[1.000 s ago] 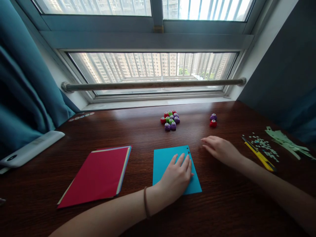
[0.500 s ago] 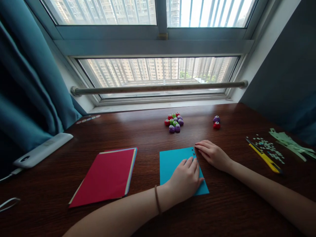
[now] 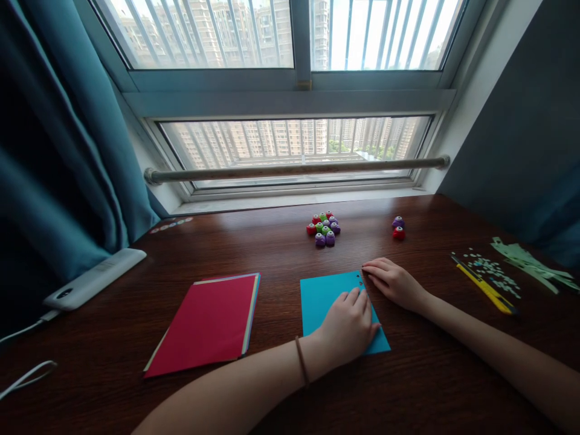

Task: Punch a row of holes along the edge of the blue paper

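A sheet of bright blue paper (image 3: 324,296) lies on the brown table, with a few small dark marks or holes along its upper right edge. My left hand (image 3: 348,323) rests palm down across the sheet's right part, its fingers lying forward and pressing on it. At the upper right corner, my right hand (image 3: 393,283) lies low with outstretched fingers, the tips at or beside the paper's edge. I see nothing held in either hand; the undersides of both are hidden.
Left of the blue sheet lies a stack of coloured paper (image 3: 211,323), red on top. Several small red, green and purple pieces (image 3: 325,229) stand behind; two more (image 3: 398,228) sit right. A yellow cutter knife (image 3: 484,287), pale bits (image 3: 492,269), green strips (image 3: 534,260) and a white device (image 3: 97,279) surround.
The whole view has shifted a little, so most things appear slightly farther right. Both hands keep nearly the same place on and beside the blue paper.
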Tool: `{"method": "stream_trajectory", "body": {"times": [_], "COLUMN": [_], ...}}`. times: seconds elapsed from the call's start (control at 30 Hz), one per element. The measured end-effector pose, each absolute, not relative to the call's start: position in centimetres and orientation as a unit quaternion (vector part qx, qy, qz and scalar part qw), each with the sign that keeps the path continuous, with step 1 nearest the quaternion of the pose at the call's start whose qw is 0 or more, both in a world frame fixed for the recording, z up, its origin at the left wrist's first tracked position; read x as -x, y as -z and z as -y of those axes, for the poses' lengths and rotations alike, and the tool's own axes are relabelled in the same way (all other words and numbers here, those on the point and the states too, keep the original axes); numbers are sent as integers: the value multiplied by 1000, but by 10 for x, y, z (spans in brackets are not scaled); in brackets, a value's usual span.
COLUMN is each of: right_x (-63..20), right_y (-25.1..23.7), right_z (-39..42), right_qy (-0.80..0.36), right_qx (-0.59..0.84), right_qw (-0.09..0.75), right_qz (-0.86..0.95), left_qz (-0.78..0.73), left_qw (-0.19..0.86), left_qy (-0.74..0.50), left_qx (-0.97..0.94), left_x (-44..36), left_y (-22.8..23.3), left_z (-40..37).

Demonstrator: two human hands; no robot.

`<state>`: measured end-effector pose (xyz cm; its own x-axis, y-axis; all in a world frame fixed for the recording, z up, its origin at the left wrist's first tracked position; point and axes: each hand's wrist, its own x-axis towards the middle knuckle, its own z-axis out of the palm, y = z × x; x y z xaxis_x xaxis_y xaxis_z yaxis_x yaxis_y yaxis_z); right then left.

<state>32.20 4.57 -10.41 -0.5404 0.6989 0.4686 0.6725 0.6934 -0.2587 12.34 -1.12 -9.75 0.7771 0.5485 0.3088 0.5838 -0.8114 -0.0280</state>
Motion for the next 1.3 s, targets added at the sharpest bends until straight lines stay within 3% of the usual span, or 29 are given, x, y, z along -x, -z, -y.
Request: {"method": "stream_trajectory", "body": {"times": [1.3], "right_x": [-327], "right_y": [105], "right_z": [-46], "right_qy": [-36], "right_qx": [384], "right_qw": [260], "right_qz": [885], "left_qz": [312], "left_qw": [50], "left_qy": [147], "left_qx": [937], "left_x": [-123], "left_y": [95], "left_z": [14]}}
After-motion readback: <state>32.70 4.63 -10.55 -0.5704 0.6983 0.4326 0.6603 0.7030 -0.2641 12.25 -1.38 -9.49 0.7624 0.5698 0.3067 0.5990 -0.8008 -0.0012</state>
